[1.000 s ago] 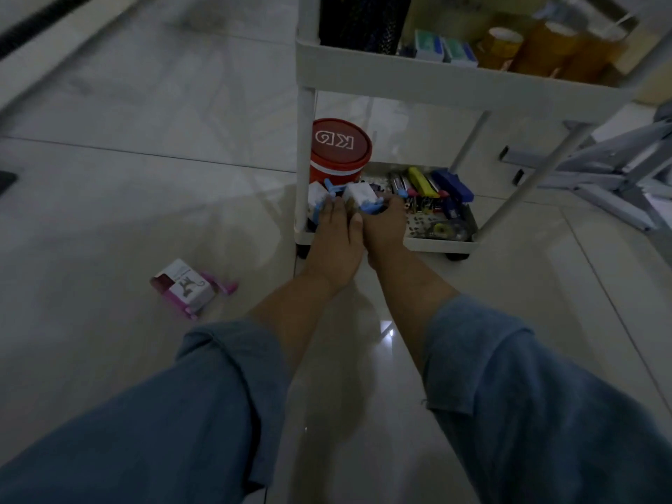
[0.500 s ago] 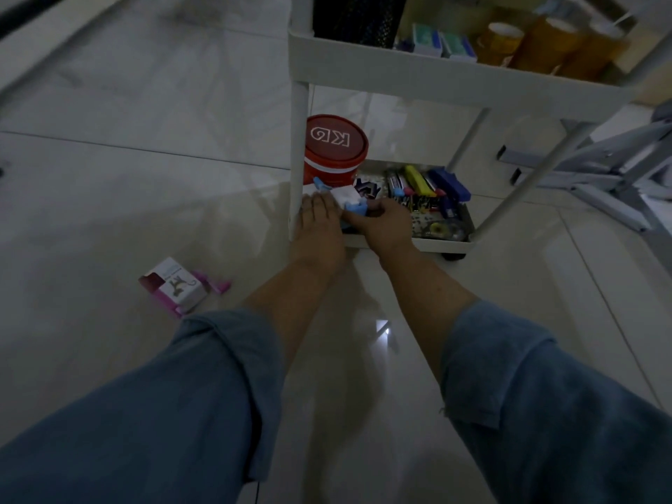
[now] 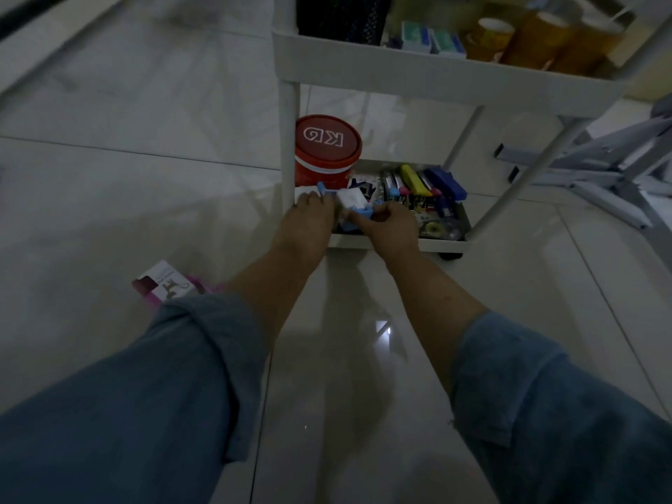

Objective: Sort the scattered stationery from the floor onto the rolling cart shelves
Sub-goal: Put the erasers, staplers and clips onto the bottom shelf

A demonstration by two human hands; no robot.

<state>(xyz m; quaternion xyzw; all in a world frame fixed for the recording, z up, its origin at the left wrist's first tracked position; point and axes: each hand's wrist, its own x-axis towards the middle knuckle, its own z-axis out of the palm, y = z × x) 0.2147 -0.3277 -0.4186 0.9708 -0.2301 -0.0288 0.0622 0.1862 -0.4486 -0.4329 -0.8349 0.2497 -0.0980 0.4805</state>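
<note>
Both my hands reach into the bottom shelf (image 3: 400, 244) of the white rolling cart. My left hand (image 3: 309, 223) lies flat with straight fingers at the shelf's front left corner, fingertips touching a small blue and white piece (image 3: 322, 189). My right hand (image 3: 391, 225) curls its fingers around a blue item (image 3: 363, 212) beside a white packet (image 3: 351, 198). A red tub (image 3: 327, 150) with a white "KG" lid stands at the shelf's back left. Markers and pens (image 3: 418, 183) lie in the shelf's right half. A pink and white box (image 3: 162, 285) lies on the floor to the left.
The cart's upper shelf (image 3: 436, 63) holds tape rolls (image 3: 527, 38), small boxes and a black mesh holder (image 3: 342, 16). A grey metal frame (image 3: 600, 176) lies on the floor at right. Glossy floor tiles spread left and in front of the cart.
My hands have parted a little on the lower shelf. My left hand shifted to the front left corner and my right hand turned to grip the blue item.
</note>
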